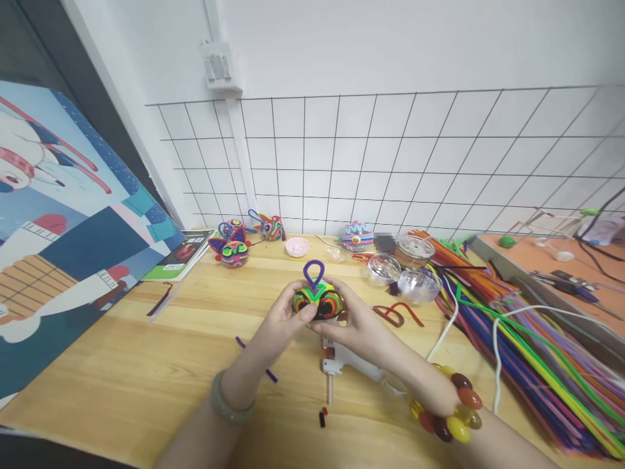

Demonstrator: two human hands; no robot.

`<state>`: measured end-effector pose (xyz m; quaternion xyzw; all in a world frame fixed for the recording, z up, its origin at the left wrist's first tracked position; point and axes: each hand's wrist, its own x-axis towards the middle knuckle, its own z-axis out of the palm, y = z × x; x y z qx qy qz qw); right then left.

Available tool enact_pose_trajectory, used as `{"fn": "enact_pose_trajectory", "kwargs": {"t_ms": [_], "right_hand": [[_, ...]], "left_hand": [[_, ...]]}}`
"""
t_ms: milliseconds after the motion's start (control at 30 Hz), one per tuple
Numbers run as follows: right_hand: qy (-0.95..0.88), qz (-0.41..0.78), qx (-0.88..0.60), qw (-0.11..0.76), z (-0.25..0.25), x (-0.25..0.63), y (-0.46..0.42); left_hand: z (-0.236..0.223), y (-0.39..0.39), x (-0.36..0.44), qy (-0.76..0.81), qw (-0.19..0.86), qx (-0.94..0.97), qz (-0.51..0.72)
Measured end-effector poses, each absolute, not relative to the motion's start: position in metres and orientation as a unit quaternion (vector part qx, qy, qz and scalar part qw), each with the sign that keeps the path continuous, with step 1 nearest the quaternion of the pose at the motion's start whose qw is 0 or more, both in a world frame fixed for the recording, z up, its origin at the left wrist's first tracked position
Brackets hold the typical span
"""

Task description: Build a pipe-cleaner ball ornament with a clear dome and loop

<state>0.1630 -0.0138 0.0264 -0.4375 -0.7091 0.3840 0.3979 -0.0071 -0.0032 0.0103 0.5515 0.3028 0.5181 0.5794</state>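
Observation:
Both my hands hold a small ball-shaped pipe-cleaner owl [317,298] above the wooden table [122,365]. It has orange and black spiral eyes, a green brow and a purple loop on top. My left hand [288,318] grips its left side, thumb pressed on the front. My right hand [359,326] cups its right side and underside. A white glue gun [342,359] lies on the table just beneath my hands.
Three finished pipe-cleaner figures [233,249] stand at the back, beside a pink bowl [297,246] and clear plastic half-spheres [415,281]. A big sheaf of coloured pipe cleaners [527,332] covers the right side. Short offcuts [322,417] lie near the front. A painted board [63,234] leans at left.

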Motion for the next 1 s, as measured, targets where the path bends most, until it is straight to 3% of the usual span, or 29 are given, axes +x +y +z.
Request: {"fn": "enact_pose_trajectory", "kwargs": {"t_ms": [200, 400, 667, 1000], "right_hand": [[-0.704, 0.445, -0.434, 0.345, 0.033, 0.162, -0.020], [-0.738, 0.377, -0.464, 0.313, 0.028, 0.161, -0.023], [-0.742, 0.369, -0.472, 0.301, 0.028, 0.160, -0.024], [-0.606, 0.583, -0.419, 0.343, 0.043, 0.144, -0.033]], "left_hand": [[0.021, 0.006, -0.027, 0.380, 0.439, 0.615, 0.534], [0.023, 0.005, -0.034, 0.421, 0.341, 0.682, 0.491], [0.021, 0.002, -0.027, 0.408, 0.413, 0.628, 0.518], [0.028, -0.003, -0.013, 0.419, 0.455, 0.500, 0.607]]}}
